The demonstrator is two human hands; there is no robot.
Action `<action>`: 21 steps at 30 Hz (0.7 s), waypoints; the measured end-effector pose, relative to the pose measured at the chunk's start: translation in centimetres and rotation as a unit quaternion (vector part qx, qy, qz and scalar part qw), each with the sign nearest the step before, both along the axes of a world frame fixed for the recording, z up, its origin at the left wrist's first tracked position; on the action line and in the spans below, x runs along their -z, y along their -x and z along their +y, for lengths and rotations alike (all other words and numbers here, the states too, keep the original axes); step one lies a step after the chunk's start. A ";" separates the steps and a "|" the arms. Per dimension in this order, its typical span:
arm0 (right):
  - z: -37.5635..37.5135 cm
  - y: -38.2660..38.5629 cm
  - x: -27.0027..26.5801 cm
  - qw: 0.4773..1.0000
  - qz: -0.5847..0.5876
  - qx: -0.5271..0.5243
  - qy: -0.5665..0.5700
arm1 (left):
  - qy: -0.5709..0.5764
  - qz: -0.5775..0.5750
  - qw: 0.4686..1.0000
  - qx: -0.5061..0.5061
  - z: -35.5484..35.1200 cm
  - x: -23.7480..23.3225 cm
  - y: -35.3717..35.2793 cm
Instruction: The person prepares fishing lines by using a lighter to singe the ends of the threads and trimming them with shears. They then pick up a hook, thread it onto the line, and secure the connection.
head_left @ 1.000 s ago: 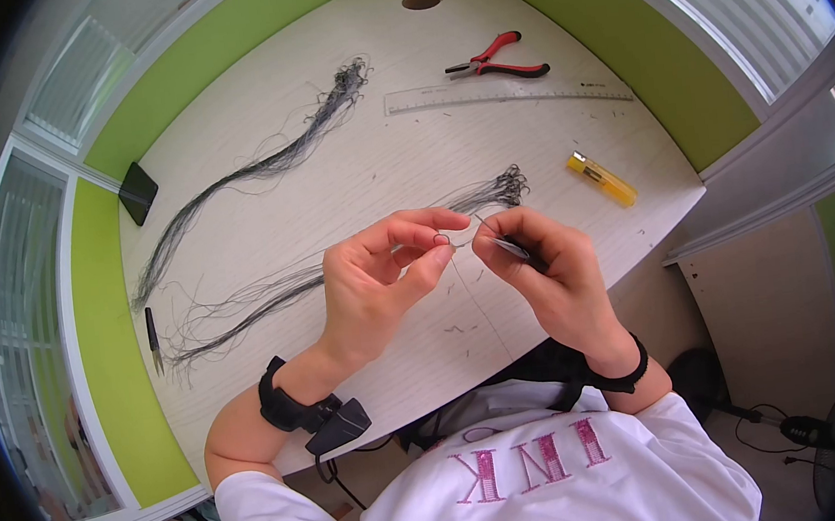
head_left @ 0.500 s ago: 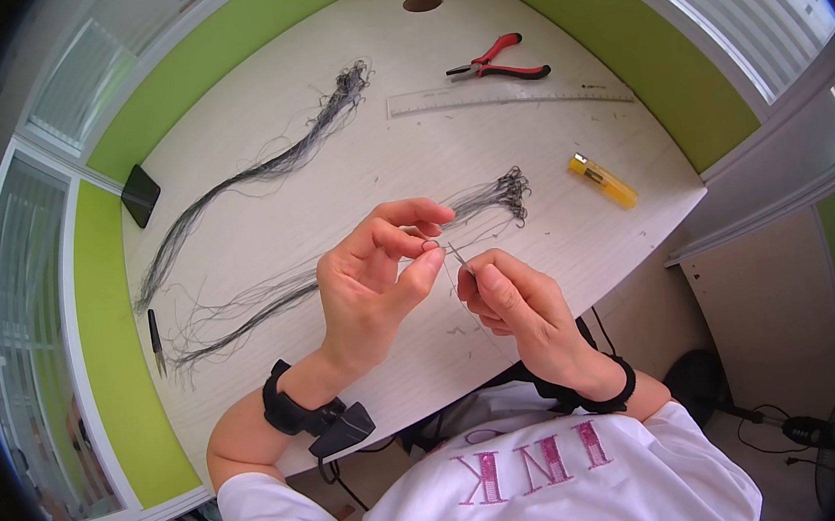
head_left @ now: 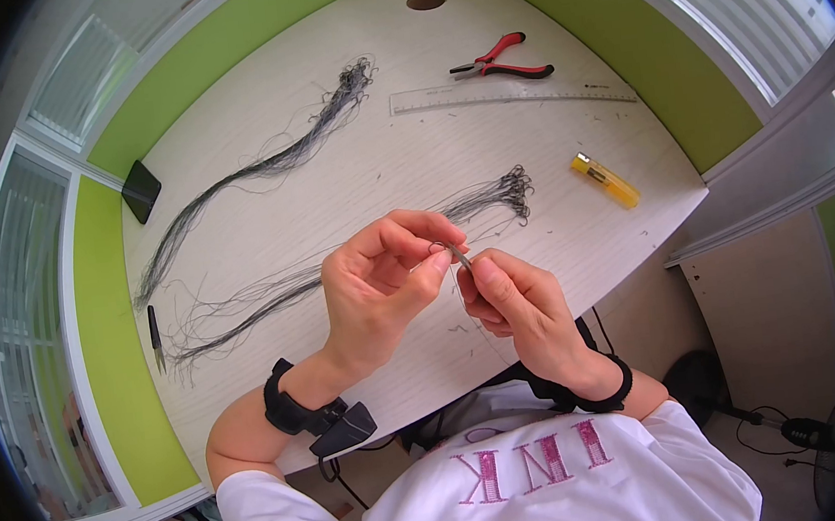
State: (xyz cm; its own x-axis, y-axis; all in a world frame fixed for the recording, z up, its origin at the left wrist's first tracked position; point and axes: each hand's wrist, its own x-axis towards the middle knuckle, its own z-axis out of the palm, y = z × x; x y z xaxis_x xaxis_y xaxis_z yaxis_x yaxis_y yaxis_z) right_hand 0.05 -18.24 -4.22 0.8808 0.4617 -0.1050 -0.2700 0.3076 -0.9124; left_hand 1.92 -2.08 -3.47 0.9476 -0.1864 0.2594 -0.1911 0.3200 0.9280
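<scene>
My left hand (head_left: 373, 300) pinches a small fish hook (head_left: 437, 247) between thumb and fingers, over the desk. A thin line hangs from it, down past my right hand. In my right hand (head_left: 520, 301) is a slim pointed metal tool (head_left: 461, 256), its tip touching or very close to the hook at my left fingertips. Its handle is hidden in the grip, so its kind cannot be made out. Just behind my hands lies a bundle of lined fish hooks (head_left: 514, 191), its dark lines trailing to the left.
Another bundle of hooks and lines (head_left: 297, 155) curves across the desk's left side. Red-and-black pliers (head_left: 504, 61) and a clear ruler (head_left: 512, 96) lie at the back. A yellow lighter (head_left: 606, 180) is at right; a black-handled pointed tool (head_left: 156, 338) lies by the left edge.
The tip of the metal tool has moved up and left, onto or against the hook. My left fingers have closed in lower around it. The camera view has shifted slightly.
</scene>
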 end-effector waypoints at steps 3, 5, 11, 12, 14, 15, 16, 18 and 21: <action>0.0 0.0 -0.1 1.000 0.011 -0.003 0.002 | 0.000 0.001 1.000 0.000 0.0 0.0 0.0; 0.0 -0.1 -0.1 1.000 0.018 -0.005 0.001 | -0.001 0.000 1.000 0.002 0.0 0.1 0.0; 0.0 -0.1 -0.4 0.999 0.031 -0.005 -0.016 | -0.011 -0.009 1.000 0.005 0.1 -0.1 -0.1; 0.0 0.0 -0.4 0.999 0.039 -0.010 -0.025 | -0.010 -0.017 1.000 0.004 0.0 -0.1 -0.1; 0.0 0.0 -0.5 0.998 0.047 -0.015 -0.034 | -0.009 -0.028 1.000 0.008 0.0 -0.1 -0.2; -0.1 0.0 -0.5 0.997 0.059 -0.022 -0.044 | -0.007 -0.039 0.999 0.012 0.0 0.0 -0.3; -0.1 0.0 -0.5 0.996 0.071 -0.028 -0.054 | -0.007 -0.039 0.999 0.012 0.0 0.0 -0.3; -0.1 0.0 -0.6 0.995 0.077 -0.035 -0.053 | 0.004 -0.049 0.999 0.022 0.0 0.2 -0.4; -0.3 -0.1 -0.7 0.994 0.089 -0.047 -0.050 | 0.005 -0.069 0.997 0.042 0.3 0.6 -0.5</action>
